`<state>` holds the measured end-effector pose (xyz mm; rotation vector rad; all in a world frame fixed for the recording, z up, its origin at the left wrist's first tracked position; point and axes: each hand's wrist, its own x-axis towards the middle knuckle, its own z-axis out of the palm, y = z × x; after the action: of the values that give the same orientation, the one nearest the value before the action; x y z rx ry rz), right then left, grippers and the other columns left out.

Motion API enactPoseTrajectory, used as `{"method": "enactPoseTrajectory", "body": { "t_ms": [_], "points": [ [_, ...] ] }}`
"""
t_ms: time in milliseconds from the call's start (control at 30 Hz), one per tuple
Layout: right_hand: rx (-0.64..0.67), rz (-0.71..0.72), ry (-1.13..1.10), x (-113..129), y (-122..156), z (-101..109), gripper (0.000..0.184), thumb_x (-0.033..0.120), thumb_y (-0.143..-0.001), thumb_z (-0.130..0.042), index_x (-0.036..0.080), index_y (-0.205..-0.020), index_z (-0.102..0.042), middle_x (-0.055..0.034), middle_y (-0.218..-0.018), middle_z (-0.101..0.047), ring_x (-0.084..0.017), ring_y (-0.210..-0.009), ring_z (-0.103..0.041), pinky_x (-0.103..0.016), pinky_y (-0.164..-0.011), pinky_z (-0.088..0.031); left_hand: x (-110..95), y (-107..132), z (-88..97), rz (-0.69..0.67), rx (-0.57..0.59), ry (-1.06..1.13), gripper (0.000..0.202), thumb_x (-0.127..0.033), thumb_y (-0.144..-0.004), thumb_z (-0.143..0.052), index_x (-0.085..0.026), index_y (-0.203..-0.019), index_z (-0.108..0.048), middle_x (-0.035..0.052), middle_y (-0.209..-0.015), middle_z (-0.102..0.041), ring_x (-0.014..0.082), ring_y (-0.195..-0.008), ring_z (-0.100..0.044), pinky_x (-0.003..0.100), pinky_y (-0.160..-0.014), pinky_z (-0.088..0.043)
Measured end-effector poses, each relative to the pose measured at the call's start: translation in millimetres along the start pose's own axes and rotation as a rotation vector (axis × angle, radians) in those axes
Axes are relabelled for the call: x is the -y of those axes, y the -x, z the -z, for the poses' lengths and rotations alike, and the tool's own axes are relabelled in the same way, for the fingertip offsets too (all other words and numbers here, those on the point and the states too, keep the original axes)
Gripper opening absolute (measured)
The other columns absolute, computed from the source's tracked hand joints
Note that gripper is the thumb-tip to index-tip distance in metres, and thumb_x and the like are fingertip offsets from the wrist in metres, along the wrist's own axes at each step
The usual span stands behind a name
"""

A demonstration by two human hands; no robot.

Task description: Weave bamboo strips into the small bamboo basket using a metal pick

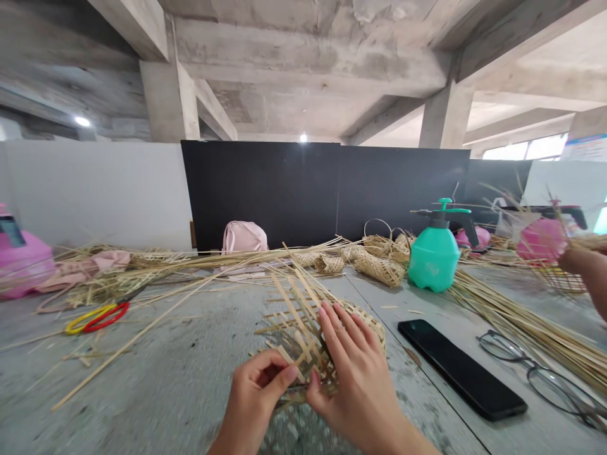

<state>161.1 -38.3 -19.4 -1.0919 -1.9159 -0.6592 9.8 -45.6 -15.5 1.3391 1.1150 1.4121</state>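
Observation:
A partly woven bamboo basket point(374, 316) lies on the table right in front of me, with loose strip ends point(284, 297) fanning out at its far left side. My left hand point(263, 385) pinches one bamboo strip point(287, 355) between thumb and forefinger at the near left edge of the weave. Across the top of the basket, the fingers of my right hand point(355, 360) lie stretched out, while its thumb presses at the near edge, holding the piece. Part of the weave is hidden under that hand.
Yellow-and-red-handled scissors point(97, 318) lie left. A black phone point(459, 366), glasses point(526, 363) and a bundle of strips point(531, 322) are right. Behind stand a green spray bottle point(434, 256), woven pieces point(379, 268) and a pink bag point(244, 237). Another person's hand point(585, 268) is at far right.

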Motion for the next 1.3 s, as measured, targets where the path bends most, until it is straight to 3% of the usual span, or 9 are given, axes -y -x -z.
{"method": "enactPoseTrajectory", "body": {
  "t_ms": [267, 433, 600, 1067, 1300],
  "points": [
    [0.028, -0.025, 0.019, 2.9, 0.1, 0.1, 0.074, 0.033, -0.070, -0.051, 0.005, -0.135, -0.029, -0.0155, -0.137, -0.038, -0.032, -0.127, -0.031, -0.053, -0.098, -0.030, -1.2, -0.9, 1.7, -0.016, 0.012, -0.005, 0.013, -0.025, -0.059, -0.070, -0.015, -0.053, -0.065, 0.0002, -0.056, -0.060, 0.0134, -0.058, -0.053, 0.018, -0.056, -0.043],
    [0.035, -0.045, 0.037, 8.6, 1.8, -5.9, 0.076, 0.028, -0.067, -0.051, 0.002, -0.135, -0.027, -0.0198, -0.139, -0.033, -0.034, -0.128, -0.028, -0.056, -0.098, -0.030, 8.6, 0.7, -2.5, 0.021, 0.010, 0.071, 0.013, -0.022, -0.057, -0.072, -0.015, -0.049, -0.063, -0.0012, -0.051, -0.059, 0.0123, -0.053, -0.052, 0.018, -0.055, -0.043],
    [0.008, -0.052, 0.027, 7.4, 1.6, -7.6, 0.078, 0.024, -0.063, -0.051, 0.001, -0.134, -0.028, -0.0226, -0.137, -0.035, -0.035, -0.128, -0.029, -0.055, -0.097, -0.033, 4.9, 2.5, -3.4, 0.007, 0.036, 0.044, 0.008, -0.023, -0.058, -0.071, -0.016, -0.056, -0.069, 0.0033, -0.062, -0.067, 0.0162, -0.063, -0.059, 0.020, -0.062, -0.047],
    [0.005, -0.019, 0.039, 0.9, -0.8, -4.4, 0.068, 0.023, -0.064, -0.050, 0.003, -0.128, -0.039, -0.0227, -0.133, -0.042, -0.033, -0.124, -0.036, -0.051, -0.094, -0.036, 2.7, 3.7, -6.3, -0.007, -0.051, -0.002, 0.007, -0.021, -0.056, -0.071, -0.016, -0.053, -0.068, 0.0025, -0.058, -0.067, 0.0151, -0.059, -0.059, 0.019, -0.058, -0.048],
    [0.019, -0.018, -0.027, -5.2, -1.5, -2.7, 0.065, 0.029, -0.071, -0.051, 0.010, -0.131, -0.035, -0.0165, -0.135, -0.041, -0.030, -0.124, -0.035, -0.052, -0.096, -0.031, 5.9, -1.2, -1.5, -0.057, -0.054, 0.029, 0.006, -0.020, -0.054, -0.072, -0.017, -0.051, -0.068, 0.0025, -0.059, -0.068, 0.0156, -0.060, -0.060, 0.020, -0.060, -0.049]
  ]
}}
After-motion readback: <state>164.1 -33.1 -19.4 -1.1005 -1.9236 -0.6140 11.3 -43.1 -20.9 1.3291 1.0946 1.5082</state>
